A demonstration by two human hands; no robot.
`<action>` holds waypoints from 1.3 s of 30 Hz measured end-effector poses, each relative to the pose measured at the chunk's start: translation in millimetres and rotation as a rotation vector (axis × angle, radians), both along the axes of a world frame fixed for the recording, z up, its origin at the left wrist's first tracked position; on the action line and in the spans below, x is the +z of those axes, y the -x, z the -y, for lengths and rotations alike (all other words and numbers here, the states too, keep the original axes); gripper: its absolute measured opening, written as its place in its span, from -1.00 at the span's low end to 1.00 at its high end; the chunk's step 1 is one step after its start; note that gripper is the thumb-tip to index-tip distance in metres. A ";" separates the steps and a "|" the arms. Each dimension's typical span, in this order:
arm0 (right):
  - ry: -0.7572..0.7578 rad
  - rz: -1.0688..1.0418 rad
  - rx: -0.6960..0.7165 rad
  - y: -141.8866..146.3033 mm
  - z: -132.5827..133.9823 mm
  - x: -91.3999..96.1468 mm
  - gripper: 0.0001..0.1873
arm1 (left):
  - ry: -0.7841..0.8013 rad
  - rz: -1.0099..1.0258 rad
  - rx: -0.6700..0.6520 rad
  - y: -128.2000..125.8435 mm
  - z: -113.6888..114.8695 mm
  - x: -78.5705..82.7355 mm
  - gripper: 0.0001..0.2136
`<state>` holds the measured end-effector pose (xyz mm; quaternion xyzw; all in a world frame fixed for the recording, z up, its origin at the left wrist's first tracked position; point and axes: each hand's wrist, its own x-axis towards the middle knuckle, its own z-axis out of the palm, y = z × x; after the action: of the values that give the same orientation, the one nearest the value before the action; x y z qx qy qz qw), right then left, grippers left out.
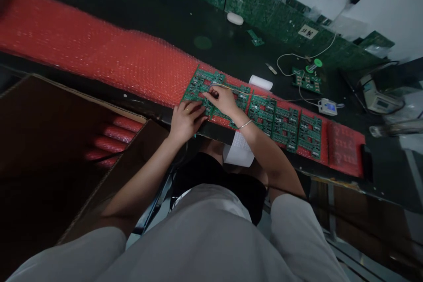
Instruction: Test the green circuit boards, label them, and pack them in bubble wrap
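The left hand was laid over the near edge of the leftmost circuit board, its fingers bent and spread slightly. The right hand was held over the same board, its thumb and fingertips drawn close together; whether anything was gripped by either hand could not be told. The two hands were set apart, side by side, and a bracelet was worn on the right wrist.

Nearest, a white sheet of paper was seen hanging above the lap. At the left, red rolls were held inside an open cardboard box. On the dark surface, a long strip of red bubble wrap was spread, and the leftmost board was placed upon it, in a row with more green boards. A flat red packet was placed at the row's right end.

A thin wire was stretched from beside the right hand toward a small white device with a lit screen. Beyond the row, a white roll, another board and a green spool were seen. Farthest, upright green panels were lined up, one marked with a paper label.
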<state>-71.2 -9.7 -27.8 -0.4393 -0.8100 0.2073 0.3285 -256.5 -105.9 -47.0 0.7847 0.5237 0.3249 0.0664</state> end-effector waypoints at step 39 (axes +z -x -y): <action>0.136 0.107 0.170 28.0 -50.0 6.0 -0.83 | -0.004 0.158 -0.425 -124.4 89.7 -21.9 -0.76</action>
<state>-99.3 40.2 -21.9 -0.4009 -0.8447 0.2650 0.2356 -132.1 -195.6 -68.9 0.8497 0.3393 0.3650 0.1723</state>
